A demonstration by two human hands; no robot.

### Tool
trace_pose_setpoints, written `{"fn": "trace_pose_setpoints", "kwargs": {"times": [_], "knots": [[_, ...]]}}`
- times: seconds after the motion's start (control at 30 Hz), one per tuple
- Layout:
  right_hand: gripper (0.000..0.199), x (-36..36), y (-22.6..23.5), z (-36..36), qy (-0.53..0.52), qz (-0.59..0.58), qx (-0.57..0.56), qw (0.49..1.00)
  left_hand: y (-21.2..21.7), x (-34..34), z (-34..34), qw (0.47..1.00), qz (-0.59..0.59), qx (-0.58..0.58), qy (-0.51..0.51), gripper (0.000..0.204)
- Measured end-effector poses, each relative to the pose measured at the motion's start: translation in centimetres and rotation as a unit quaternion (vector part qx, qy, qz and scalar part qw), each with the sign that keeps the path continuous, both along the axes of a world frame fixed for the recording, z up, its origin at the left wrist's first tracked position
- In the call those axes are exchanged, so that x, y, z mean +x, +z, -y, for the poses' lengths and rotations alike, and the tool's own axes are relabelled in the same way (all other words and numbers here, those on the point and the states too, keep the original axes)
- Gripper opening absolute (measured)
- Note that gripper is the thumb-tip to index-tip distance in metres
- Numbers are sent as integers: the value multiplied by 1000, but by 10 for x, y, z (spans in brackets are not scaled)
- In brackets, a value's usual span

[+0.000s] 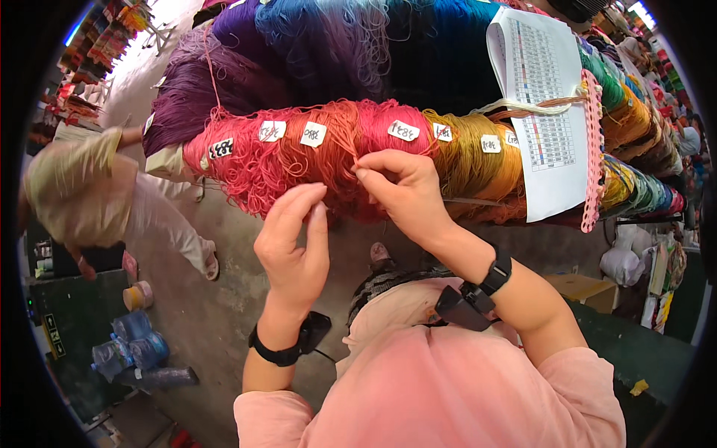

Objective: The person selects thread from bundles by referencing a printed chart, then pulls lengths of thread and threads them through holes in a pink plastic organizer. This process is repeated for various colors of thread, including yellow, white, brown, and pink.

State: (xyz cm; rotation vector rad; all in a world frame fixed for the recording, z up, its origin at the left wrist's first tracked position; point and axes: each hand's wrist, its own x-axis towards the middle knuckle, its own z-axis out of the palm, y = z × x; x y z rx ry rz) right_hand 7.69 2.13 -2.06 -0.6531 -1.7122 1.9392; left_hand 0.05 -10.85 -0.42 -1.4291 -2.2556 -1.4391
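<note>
Yarn hanks (351,149) were shown hung in a row, grading from pink-red at the left through orange-red and crimson to mustard yellow at the right. The strands were fine, loose and tangled, and small white paper tags (314,134) with handwritten marks were fixed along the upper face of the row. Behind it, larger bundles of purple and blue yarn (314,45) were stacked, and further green and ochre bundles (627,119) were seen curving away at the right. A white printed sheet (549,112) was draped over the yellow end, edged by a pink crocheted strip (594,149).

The right hand (403,190) was raised against the crimson part of the row, wrist bent, with thumb and forefinger closed in a pinch on a few red strands. The left hand (295,246) was held just below and beside it, palm turned towards the person, fingers extended upward and together, thumb pressed near the forefinger; whether a thread was pinched there could not be told. A black wristband (287,347) was worn on the left wrist and a similar one on the right.

Another person (89,194) in pale clothing was seen bent over on the concrete floor (216,313) at the left, near blue water bottles (131,347).
</note>
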Motion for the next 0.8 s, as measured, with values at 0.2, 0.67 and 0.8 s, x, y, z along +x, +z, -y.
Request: {"fn": "trace_pose_setpoints", "kwargs": {"times": [0.2, 0.67, 0.8], "knots": [[12, 25, 6, -12, 148, -34, -184, 971, -4, 9, -11, 876, 468, 87, -72, 22], [12, 30, 13, -21, 224, -9, -272, 936, -10, 17, -36, 684, 690, 202, -122, 19], [13, 28, 18, -22, 227, 8, -268, 936, -15, 14, -34, 678, 693, 208, -131, 18]]}}
